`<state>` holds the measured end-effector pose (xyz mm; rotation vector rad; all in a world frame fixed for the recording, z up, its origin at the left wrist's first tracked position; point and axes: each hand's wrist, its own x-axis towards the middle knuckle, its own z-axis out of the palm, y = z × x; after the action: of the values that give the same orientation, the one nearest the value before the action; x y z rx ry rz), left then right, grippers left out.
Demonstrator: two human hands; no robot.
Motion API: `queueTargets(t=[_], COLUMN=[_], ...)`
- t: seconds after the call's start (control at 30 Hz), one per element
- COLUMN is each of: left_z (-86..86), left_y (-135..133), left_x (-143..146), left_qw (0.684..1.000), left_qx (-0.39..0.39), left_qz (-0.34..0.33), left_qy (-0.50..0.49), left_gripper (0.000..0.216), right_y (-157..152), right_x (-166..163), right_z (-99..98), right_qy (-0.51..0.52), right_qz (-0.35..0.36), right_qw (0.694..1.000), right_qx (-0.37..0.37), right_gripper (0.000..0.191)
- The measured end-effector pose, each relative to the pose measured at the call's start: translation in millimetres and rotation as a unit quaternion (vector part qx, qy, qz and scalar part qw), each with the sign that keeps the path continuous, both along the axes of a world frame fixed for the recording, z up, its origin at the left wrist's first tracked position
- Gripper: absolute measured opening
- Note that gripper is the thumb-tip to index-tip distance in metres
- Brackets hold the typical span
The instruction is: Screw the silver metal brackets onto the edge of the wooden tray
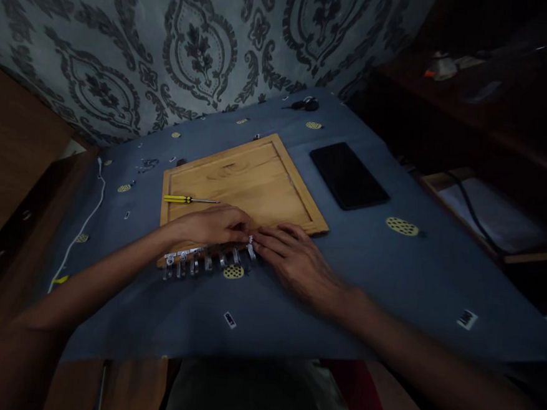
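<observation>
A metal hook rail (194, 262) with several curved hooks runs along the near edge of a framed wooden board (238, 177). My left hand (216, 223) bends over the rail's right part, thumb and fingers pinched close to its end; whatever is between them is too small to make out. From the other side my right hand (293, 256) reaches in, fingertips pressed at the last hook and the board's edge, its thumb hidden. A screwdriver (178, 199) with a yellow and black handle lies on the board, its shaft pointing right.
Right of the board a black tablet-like slab (349, 176) lies on the blue patterned tablecloth (403, 289). A small black object (305, 103) rests near the back edge. A white cable (82, 221) trails down the left side. A patterned wall (196, 37) stands behind.
</observation>
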<state>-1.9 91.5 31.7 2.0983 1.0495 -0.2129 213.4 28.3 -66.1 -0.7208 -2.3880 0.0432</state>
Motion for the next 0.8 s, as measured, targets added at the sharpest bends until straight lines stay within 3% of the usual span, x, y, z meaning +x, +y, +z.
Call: queueTargets(t=[0.43,0.8], left_z=[-7.4,-6.3], left_y=[3.3,1.8], left_x=[1.6,-2.0], left_qw=[0.996,0.995], left_qx=[-0.047,-0.067], left_qz=[0.048,0.035], left_qy=[-0.053,-0.062], left_gripper=[0.022,0.021], right_y=[0.3,1.2], right_x=[-0.5,1.8], right_z=[-0.1,0.0], right_qy=[-0.005,0.002], right_qz=[-0.003,0.008], right_qw=[1.0,1.0], right_qx=[0.005,0.006], right_gripper=[0.043,0.038])
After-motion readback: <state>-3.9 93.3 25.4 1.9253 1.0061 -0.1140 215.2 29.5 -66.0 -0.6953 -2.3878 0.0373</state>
